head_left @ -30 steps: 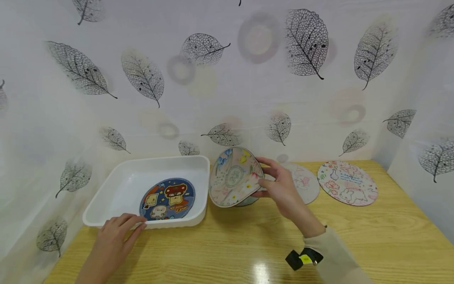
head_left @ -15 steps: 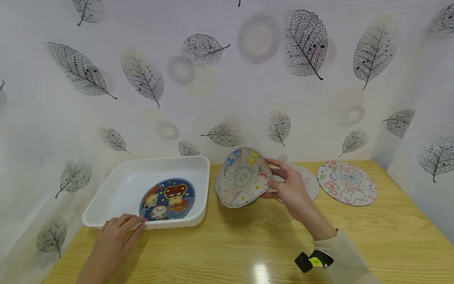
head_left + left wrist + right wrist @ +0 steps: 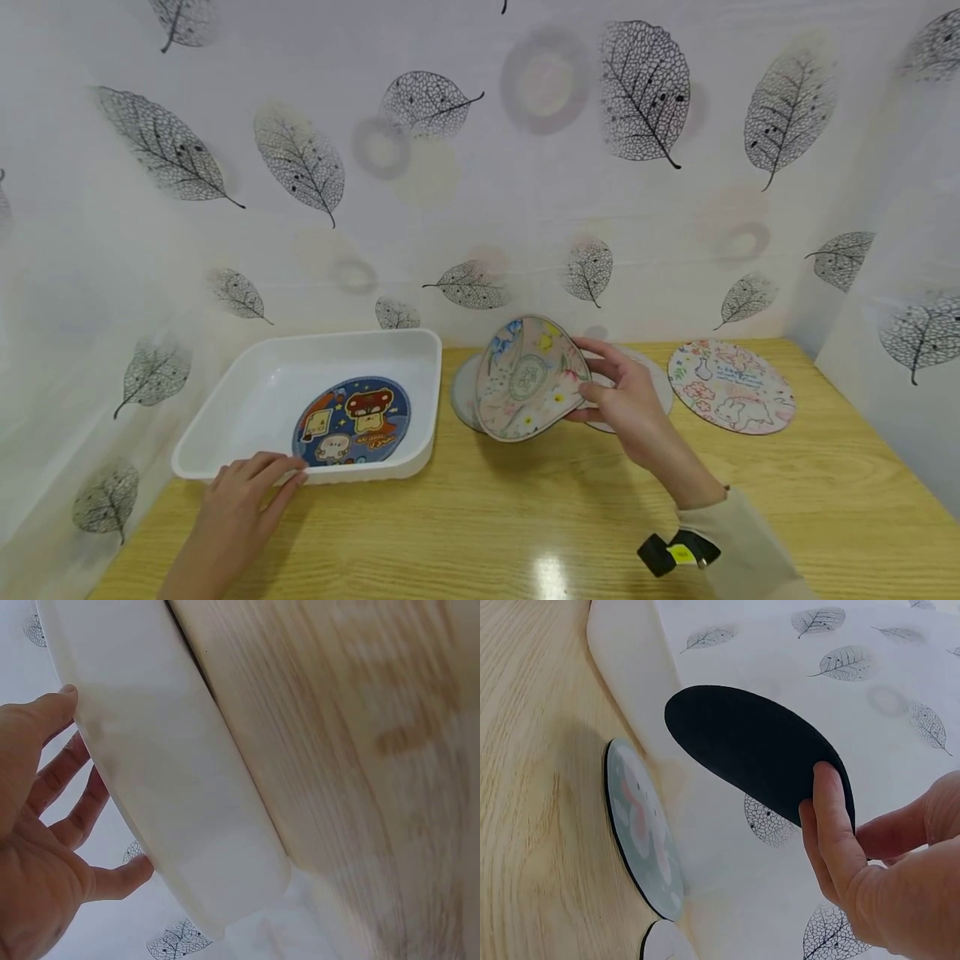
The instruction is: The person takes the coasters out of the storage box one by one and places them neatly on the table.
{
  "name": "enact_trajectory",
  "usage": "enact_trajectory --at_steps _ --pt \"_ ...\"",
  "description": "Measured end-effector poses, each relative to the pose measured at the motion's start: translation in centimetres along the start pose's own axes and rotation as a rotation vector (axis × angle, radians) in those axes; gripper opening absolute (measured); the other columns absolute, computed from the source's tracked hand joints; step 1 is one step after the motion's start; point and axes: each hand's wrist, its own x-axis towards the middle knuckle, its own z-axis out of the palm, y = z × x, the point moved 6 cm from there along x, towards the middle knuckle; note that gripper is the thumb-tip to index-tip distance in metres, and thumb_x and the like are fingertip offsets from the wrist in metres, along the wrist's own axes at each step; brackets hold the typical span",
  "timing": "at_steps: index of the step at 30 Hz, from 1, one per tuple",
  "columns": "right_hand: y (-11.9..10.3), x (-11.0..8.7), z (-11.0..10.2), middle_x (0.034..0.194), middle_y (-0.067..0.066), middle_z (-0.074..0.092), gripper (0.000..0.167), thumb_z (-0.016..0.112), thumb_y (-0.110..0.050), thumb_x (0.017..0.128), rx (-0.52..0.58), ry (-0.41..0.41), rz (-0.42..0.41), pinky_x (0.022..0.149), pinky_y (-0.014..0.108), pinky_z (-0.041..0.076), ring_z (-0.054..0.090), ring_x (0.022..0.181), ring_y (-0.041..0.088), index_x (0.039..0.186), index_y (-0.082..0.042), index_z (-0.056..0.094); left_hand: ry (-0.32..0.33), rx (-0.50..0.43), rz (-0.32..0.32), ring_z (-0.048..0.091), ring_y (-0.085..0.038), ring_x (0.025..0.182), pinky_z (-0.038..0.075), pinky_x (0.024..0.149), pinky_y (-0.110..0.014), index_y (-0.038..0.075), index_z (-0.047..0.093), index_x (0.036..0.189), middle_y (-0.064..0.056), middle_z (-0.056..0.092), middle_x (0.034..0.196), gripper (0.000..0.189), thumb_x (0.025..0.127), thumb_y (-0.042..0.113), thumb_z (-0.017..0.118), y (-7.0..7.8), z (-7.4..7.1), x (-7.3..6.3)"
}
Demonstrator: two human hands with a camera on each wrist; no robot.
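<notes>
My right hand (image 3: 626, 398) pinches a round floral mouse pad (image 3: 525, 379) by its right edge, thumb in front and fingers behind. The pad is raised and bent; its black back (image 3: 742, 746) faces the right wrist camera. Behind it a pale green round mouse pad (image 3: 641, 825) lies on the table, partly hidden in the head view. At the left, my left hand (image 3: 240, 508) holds the front rim of a white plastic tray (image 3: 247, 375), with fingers over the edge and the thumb near the outside. Inside the tray lies a dark blue cartoon mouse pad (image 3: 352, 421).
A whitish pad (image 3: 652, 387) lies behind my right hand, partly covered. Further right is a pad with a rabbit and flowers (image 3: 731, 387). All lie on a wooden table (image 3: 480, 517), with a leaf-patterned cloth (image 3: 480, 167) hanging behind and at the sides.
My right hand has moved to the right with the floral mouse pad, uncovering more of the pale green one beside the tray. My left hand has stayed on the tray rim.
</notes>
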Motion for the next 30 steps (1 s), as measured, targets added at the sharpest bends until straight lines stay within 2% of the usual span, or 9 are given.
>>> enact_trajectory --at_steps 7,15,22,30 --pt "0.4 -0.2 -0.9 0.149 0.027 0.043 0.063 0.048 0.007 0.101 -0.007 0.007 0.008 0.078 0.034 0.064 0.071 0.092 0.012 0.159 -0.015 0.036 -0.011 0.000 -0.025 0.066 -0.030 0.085 0.045 0.070 -0.048 0.018 0.077 0.097 0.002 0.072 0.093 0.027 0.074 0.007 0.087 -0.1 0.0 0.0" --pt "0.9 -0.5 -2.0 0.149 0.028 0.044 0.063 0.049 0.006 0.101 -0.034 0.012 0.005 0.078 0.034 0.064 0.072 0.091 0.010 0.160 -0.014 0.034 0.022 -0.013 0.004 0.066 -0.029 0.083 0.045 0.068 -0.045 0.017 0.078 0.096 0.001 0.073 0.091 0.029 0.071 0.004 0.088 -0.1 -0.2 0.0" --pt "1.1 -0.8 -2.8 0.151 0.028 0.041 0.063 0.049 0.005 0.102 -0.047 0.016 0.015 0.079 0.035 0.064 0.070 0.092 0.007 0.160 -0.013 0.032 0.007 -0.019 -0.020 0.066 -0.033 0.085 0.049 0.073 -0.059 0.016 0.077 0.095 -0.001 0.073 0.092 0.027 0.073 0.004 0.087 -0.1 -0.1 0.0" --pt "1.6 -1.0 -3.6 0.153 0.027 0.040 0.064 0.049 0.005 0.102 -0.044 0.024 0.030 0.082 0.039 0.064 0.069 0.094 0.008 0.161 -0.015 0.032 -0.002 -0.014 -0.020 0.066 -0.033 0.085 0.048 0.072 -0.058 0.017 0.077 0.095 -0.001 0.073 0.092 0.026 0.074 0.005 0.087 -0.1 -0.1 0.0"
